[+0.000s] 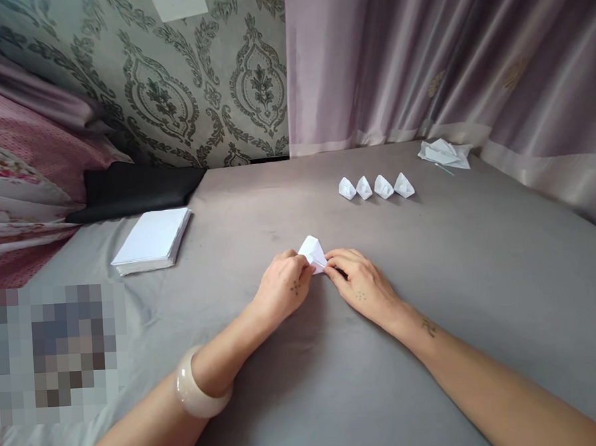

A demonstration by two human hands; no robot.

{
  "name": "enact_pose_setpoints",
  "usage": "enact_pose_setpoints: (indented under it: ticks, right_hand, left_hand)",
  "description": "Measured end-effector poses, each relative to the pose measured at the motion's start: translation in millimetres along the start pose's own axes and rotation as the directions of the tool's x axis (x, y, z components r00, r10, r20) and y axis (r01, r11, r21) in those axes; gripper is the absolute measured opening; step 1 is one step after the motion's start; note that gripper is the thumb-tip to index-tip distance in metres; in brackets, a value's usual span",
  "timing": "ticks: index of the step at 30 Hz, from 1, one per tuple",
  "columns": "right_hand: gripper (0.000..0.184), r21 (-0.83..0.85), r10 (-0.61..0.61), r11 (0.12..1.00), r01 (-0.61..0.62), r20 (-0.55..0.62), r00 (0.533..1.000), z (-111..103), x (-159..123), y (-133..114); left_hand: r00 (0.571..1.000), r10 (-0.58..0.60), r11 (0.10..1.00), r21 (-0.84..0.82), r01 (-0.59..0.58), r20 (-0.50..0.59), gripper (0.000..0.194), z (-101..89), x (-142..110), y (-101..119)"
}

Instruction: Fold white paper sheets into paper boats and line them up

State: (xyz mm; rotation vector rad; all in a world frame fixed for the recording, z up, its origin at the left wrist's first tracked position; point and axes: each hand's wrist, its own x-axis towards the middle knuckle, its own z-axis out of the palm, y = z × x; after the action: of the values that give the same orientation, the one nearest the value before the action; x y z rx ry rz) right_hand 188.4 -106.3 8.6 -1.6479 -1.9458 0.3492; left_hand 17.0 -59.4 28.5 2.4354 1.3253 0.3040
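Between my hands, over the middle of the grey sheet, is a small piece of folded white paper [311, 247] with a cut-off top and slanting sides. My left hand [285, 282] pinches its lower left part, the fingers covering that edge. On the other side my right hand [362, 281] grips the lower right corner between thumb and fingers. Beyond them several small folded paper shapes [383, 186] stand in a row, open and boat-like. A thick stack of white paper [151, 236] lies off to the left.
Crumpled or folded white papers [444, 153] lie at the far right beside a thin greenish stick [444, 169]. A black cloth-like item [141, 190] is behind the stack. Purple curtains [369, 59] and a patterned wall [201, 88] border the grey sheet [480, 260]. A blurred patch covers the lower left.
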Motion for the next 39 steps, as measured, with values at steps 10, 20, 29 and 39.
enact_pose_setpoints:
  ticks: [10, 20, 29, 39]
  right_hand:
    - [0.012, -0.045, 0.007, 0.999, -0.009, -0.036, 0.999, 5.5, 6.3, -0.1]
    - [0.013, -0.083, 0.039, 0.996, -0.040, -0.013, 0.999, 4.9, 9.4, -2.0]
    - [0.014, -0.040, 0.004, 0.999, -0.004, 0.007, 1.000, 5.0, 10.1, 4.1]
    - [0.028, 0.049, -0.072, 0.996, 0.068, 0.077, 0.994, -4.2, 8.6, 12.7]
  left_hand:
    - [0.998, -0.058, 0.997, 0.057, 0.059, -0.020, 0.023, 5.7, 2.4, -1.5]
    - [0.995, -0.098, 0.992, 0.083, 0.096, 0.018, 0.019, 4.7, 4.2, 1.7]
    - [0.999, -0.052, 0.991, 0.127, 0.050, 0.011, 0.019, 9.0, 4.7, -2.4]
    - [0.999, -0.047, 0.998, 0.047, 0.046, 0.001, 0.016, 8.7, 3.3, -7.7]
